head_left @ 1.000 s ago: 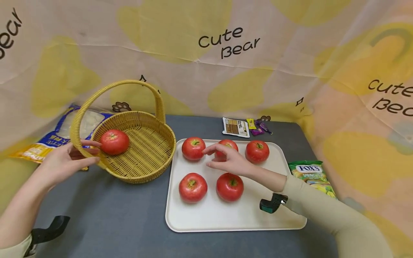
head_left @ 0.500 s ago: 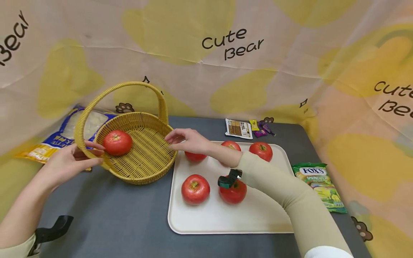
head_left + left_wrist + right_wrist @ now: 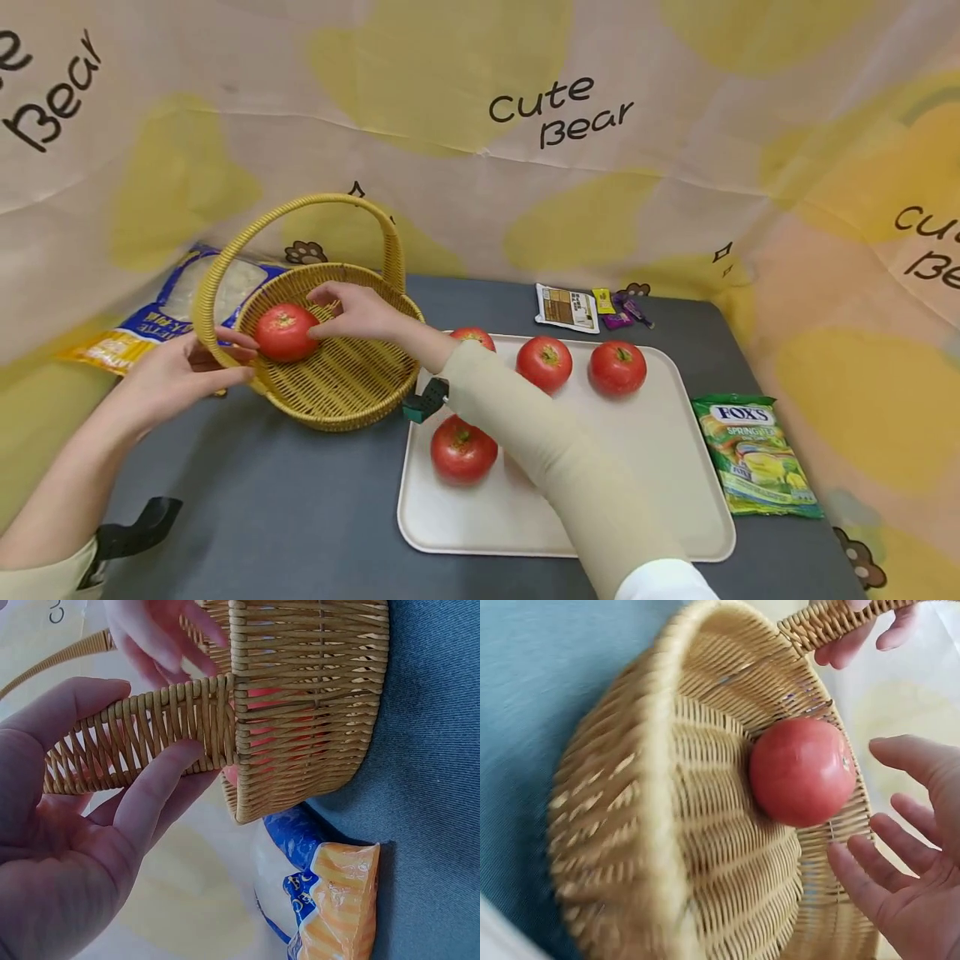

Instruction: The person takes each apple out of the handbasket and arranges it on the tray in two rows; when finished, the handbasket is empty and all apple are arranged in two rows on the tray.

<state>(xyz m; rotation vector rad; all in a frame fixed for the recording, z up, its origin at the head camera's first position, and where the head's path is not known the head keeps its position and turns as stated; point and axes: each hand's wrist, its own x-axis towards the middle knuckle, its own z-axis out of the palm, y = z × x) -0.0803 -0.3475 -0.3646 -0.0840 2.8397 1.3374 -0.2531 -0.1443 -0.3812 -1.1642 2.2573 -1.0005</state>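
In the head view a wicker basket [image 3: 337, 404] with a tall arched handle stands at left, one red apple [image 3: 287, 332] lying inside by its left wall. My left hand [image 3: 183, 371] grips the lower end of the handle [image 3: 150, 735], thumb on one side and fingers on the other. My right hand [image 3: 358, 312] reaches over the basket, fingers spread around the near side of the apple. The right wrist view has this hand [image 3: 915, 847] holding nothing, with a gap between its fingertips and the apple.
A white tray [image 3: 637, 467] with several red apples [image 3: 543, 364] lies right of the basket, partly under the right sleeve. A blue and yellow bag [image 3: 142, 329] sits behind the basket. A green candy bag [image 3: 757, 458] and small snack packets [image 3: 567, 308] lie at right and back.
My right hand has moved left from over the tray into the space above the basket, close to the apple. The left hand has kept its grip on the handle.
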